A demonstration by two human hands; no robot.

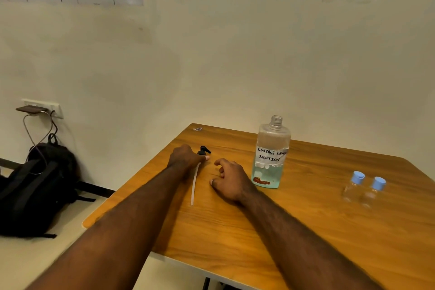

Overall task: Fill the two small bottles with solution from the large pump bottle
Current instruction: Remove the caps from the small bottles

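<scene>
On the table [306,231], your left hand [184,156] grips the pump [203,150], its tube [194,186] lying flat, pointing back toward you. Your right hand [231,179] rests loose and empty beside the open, upright bottle [270,155]; 2 capped small bottles [355,186] stand farther right.

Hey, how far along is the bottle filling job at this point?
Done: the pump is off the large bottle, whose neck stands open. In hand: the left hand grips the pump, which lies on the table; the right hand rests beside it, holding nothing. Left: both small bottles stand capped in blue and look empty, so uncapping, filling and closing are all to do.
</scene>
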